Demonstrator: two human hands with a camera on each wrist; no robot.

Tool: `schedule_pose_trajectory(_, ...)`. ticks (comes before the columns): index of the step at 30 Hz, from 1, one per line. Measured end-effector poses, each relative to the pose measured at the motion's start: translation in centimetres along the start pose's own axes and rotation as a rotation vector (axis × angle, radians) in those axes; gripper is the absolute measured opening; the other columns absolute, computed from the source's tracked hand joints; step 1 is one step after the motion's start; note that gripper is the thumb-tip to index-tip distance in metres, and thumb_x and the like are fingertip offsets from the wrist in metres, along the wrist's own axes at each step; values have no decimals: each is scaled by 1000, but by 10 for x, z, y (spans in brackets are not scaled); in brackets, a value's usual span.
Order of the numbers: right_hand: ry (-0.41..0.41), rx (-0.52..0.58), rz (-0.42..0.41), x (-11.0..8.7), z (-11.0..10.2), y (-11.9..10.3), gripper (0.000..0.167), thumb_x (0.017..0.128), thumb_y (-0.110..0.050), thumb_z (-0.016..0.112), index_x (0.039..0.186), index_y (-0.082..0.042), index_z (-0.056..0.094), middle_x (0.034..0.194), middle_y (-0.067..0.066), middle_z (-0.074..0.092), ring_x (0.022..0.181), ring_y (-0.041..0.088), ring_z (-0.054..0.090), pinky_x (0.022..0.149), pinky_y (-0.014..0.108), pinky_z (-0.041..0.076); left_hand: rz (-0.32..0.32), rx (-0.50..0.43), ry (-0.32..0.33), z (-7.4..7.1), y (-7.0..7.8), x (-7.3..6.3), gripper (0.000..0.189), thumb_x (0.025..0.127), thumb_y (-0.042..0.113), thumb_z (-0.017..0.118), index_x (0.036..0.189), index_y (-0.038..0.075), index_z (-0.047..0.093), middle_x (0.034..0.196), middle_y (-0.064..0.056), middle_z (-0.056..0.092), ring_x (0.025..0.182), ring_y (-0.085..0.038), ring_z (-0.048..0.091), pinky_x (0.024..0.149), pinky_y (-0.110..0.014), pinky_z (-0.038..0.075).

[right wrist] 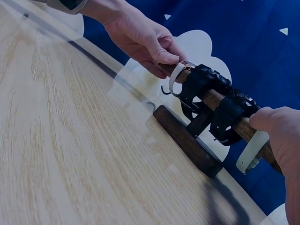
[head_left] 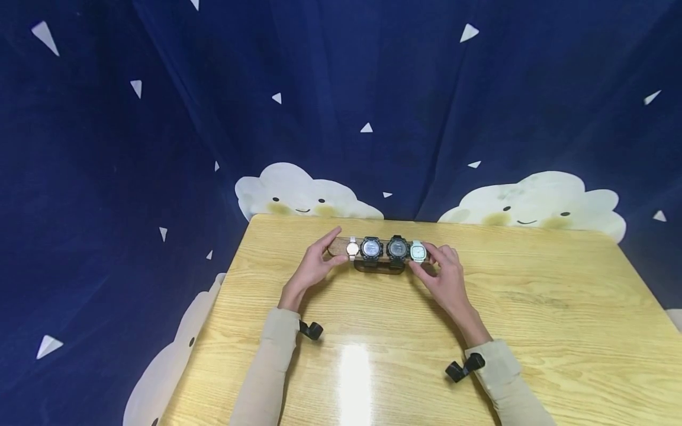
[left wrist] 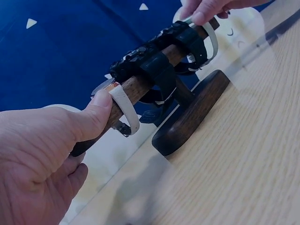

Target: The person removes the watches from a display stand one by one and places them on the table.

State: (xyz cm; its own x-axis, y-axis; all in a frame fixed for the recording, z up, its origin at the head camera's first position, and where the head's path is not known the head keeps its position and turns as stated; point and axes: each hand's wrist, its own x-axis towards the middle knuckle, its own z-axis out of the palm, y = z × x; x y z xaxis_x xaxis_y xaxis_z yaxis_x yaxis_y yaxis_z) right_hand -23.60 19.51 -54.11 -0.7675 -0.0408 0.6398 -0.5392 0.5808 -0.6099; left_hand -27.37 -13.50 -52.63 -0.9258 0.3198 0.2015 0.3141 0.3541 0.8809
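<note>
A dark wooden watch stand (head_left: 379, 267) stands on the table, its horizontal bar carrying several watches. From left to right sit a white-strapped watch (head_left: 353, 249) with a rose-gold case, two chunky black watches (head_left: 371, 249) and a pale green watch (head_left: 418, 252). My left hand (head_left: 314, 264) grips the bar's left end, its thumb against the white-strapped watch. At the opposite end, my right hand (head_left: 444, 278) holds the bar around the pale green watch, thumb in front. The fingertips behind the bar are partly hidden. In the left wrist view, the stand's base (left wrist: 192, 112) rests on the tabletop.
The light wood table (head_left: 533, 307) extends in front and to both sides. Its back edge lies just behind the stand, against a dark blue curtain (head_left: 319, 118) printed with clouds and white triangles. Small black wrist cameras (head_left: 311, 330) project from both sleeves.
</note>
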Motion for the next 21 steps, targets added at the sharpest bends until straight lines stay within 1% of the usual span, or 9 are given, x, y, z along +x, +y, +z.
schedule_pose_trajectory(1, -3, 2, 0, 0, 0, 0, 50, 78, -7, 92, 123, 6, 72, 82, 20, 52, 84, 36, 45, 74, 25, 29, 2, -7, -1, 0, 0, 1, 80, 92, 13, 78, 161, 7, 38, 167, -13, 35, 155, -30, 33, 127, -40, 25)
schedule_pose_trajectory(2, -6, 3, 0, 0, 0, 0, 51, 79, -7, 92, 123, 6, 71, 82, 20, 52, 84, 37, 45, 74, 25, 29, -3, -15, -1, 0, 0, 1, 80, 92, 13, 78, 161, 8, 38, 167, -13, 35, 155, -30, 33, 127, -39, 25)
schedule_pose_trajectory(6, -11, 1, 2, 0, 0, 0, 51, 79, -6, 92, 124, 6, 71, 82, 18, 51, 83, 31, 44, 74, 25, 28, -23, -21, -7, 1, -1, 1, 80, 93, 12, 77, 162, 7, 37, 168, -10, 34, 155, -27, 33, 127, -36, 26)
schedule_pose_trajectory(9, -10, -3, 8, 0, -1, 0, 51, 78, -7, 92, 124, 6, 71, 81, 18, 50, 83, 28, 43, 73, 25, 28, -21, -15, -11, 1, -1, 1, 79, 93, 12, 77, 162, 8, 37, 168, -11, 34, 155, -28, 33, 127, -37, 26)
schedule_pose_trajectory(15, 4, 1, -9, -2, 0, 1, 51, 78, -6, 92, 123, 7, 71, 79, 20, 50, 80, 37, 43, 73, 26, 28, -11, -30, -6, 1, 0, -1, 78, 93, 10, 76, 161, 9, 39, 167, -13, 35, 154, -31, 34, 127, -41, 27)
schedule_pose_trajectory(18, 12, -1, -13, -2, 1, 1, 51, 78, -5, 92, 123, 6, 72, 79, 20, 50, 79, 37, 43, 73, 25, 28, -14, -27, -6, 1, -1, -1, 78, 93, 12, 76, 161, 10, 39, 167, -12, 35, 154, -30, 33, 127, -40, 27)
schedule_pose_trajectory(21, 26, -6, -12, -2, 1, 0, 49, 78, -5, 92, 122, 6, 72, 78, 19, 50, 79, 35, 43, 72, 23, 28, -12, -24, -6, 1, -1, 0, 78, 93, 12, 77, 161, 10, 39, 167, -11, 35, 155, -29, 33, 127, -40, 27)
